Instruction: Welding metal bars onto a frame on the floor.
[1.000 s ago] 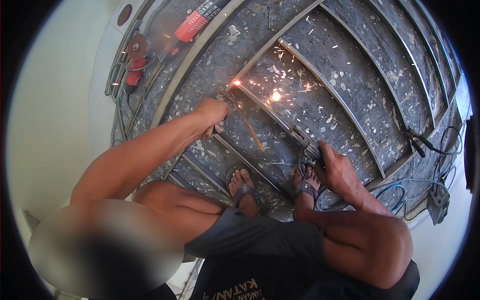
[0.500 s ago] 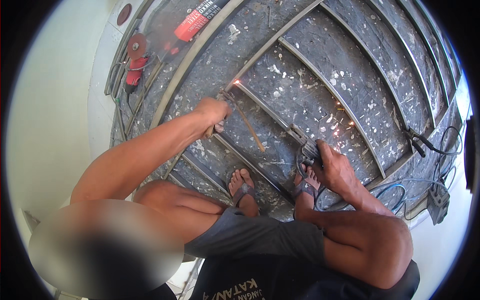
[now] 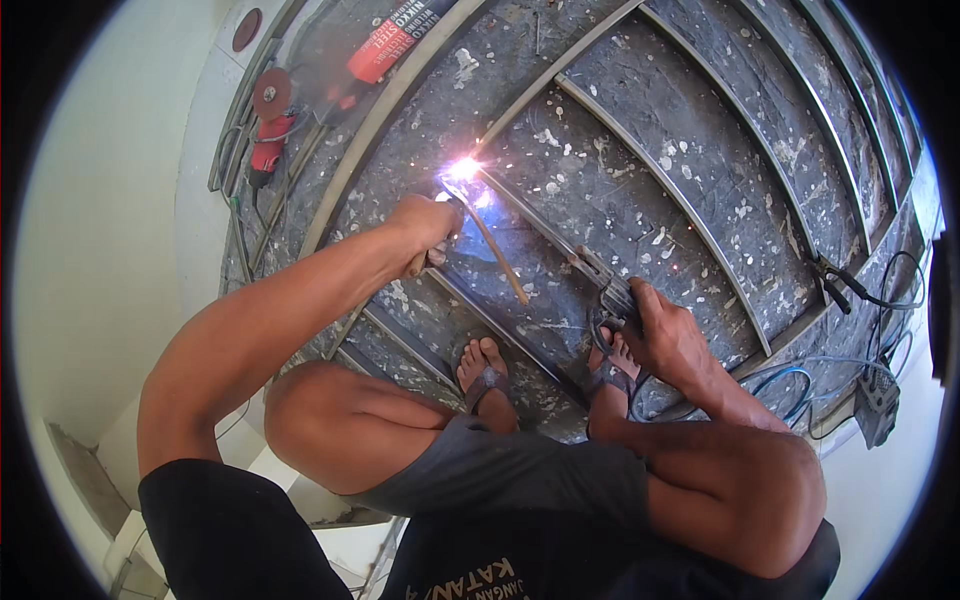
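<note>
A bright violet-white welding arc [image 3: 465, 168] burns where metal bars of a frame meet. My right hand [image 3: 665, 335] is closed around a dark electrode holder [image 3: 612, 290], its jaw end directed up and left toward the arc. My left hand [image 3: 425, 228] is closed just below the arc, beside the joint. What it grips is mostly hidden; a brownish end shows under the fingers. From near this hand a thin brown tapered stick [image 3: 505, 262] slants down to the right. The metal frame [image 3: 670, 185] lies on the paint-spotted dark floor.
A red angle grinder [image 3: 268, 145] lies at the far left, near a red and black box [image 3: 385, 50]. At the right, a black clamp [image 3: 832, 280] with a cable grips the frame's edge. Blue hoses or cables [image 3: 795, 385] run past my sandalled feet [image 3: 490, 375].
The small orange glow at the joint has become a bright arc, and the scattered sparks at right have mostly gone. A blurred round shape at lower left has disappeared, revealing a black sleeve.
</note>
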{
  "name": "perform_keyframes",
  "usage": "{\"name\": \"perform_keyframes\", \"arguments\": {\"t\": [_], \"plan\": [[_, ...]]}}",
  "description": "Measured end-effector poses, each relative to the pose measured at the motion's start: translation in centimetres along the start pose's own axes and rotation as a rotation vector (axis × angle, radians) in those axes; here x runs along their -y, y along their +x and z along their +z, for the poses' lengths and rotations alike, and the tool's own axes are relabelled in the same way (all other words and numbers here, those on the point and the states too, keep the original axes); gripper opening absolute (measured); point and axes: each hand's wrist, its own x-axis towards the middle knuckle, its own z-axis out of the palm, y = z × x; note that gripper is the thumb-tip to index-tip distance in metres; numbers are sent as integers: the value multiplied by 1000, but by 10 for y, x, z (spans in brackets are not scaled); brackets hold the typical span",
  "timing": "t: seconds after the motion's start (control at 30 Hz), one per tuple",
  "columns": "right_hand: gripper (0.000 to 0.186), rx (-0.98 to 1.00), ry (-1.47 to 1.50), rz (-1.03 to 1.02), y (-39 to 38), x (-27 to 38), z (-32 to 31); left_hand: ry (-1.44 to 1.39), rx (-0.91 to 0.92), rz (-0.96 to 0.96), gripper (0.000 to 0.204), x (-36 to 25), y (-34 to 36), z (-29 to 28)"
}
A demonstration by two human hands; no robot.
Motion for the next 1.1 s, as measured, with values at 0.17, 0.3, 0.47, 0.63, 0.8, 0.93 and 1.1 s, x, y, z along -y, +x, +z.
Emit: {"name": "perform_keyframes", "arguments": {"t": [0.17, 0.3, 0.47, 0.63, 0.8, 0.93, 1.1], "plan": [[50, 3, 15, 5, 1, 0, 0, -37, 41, -39, 16, 1, 2, -1], [51, -28, 9, -3, -3, 3, -4, 14, -2, -18, 18, 1, 4, -1], [55, -69, -3, -28, -6, 2, -4, -19, -8, -22, 17, 2, 5, -1], [55, -101, 72, -63, -3, -1, 6, 2, -23, -29, 14, 1, 5, -1], [50, -4, 12, 6, -2, 1, 0, -10, -27, -42, 10, 1, 3, 0], [49, 27, -14, 12, 0, 4, -4, -18, -34, -36, 8, 0, 1, 0], [49, -6, -8, -21, 0, 2, 0, -10, -32, -43, 11, 0, 1, 1]]}}
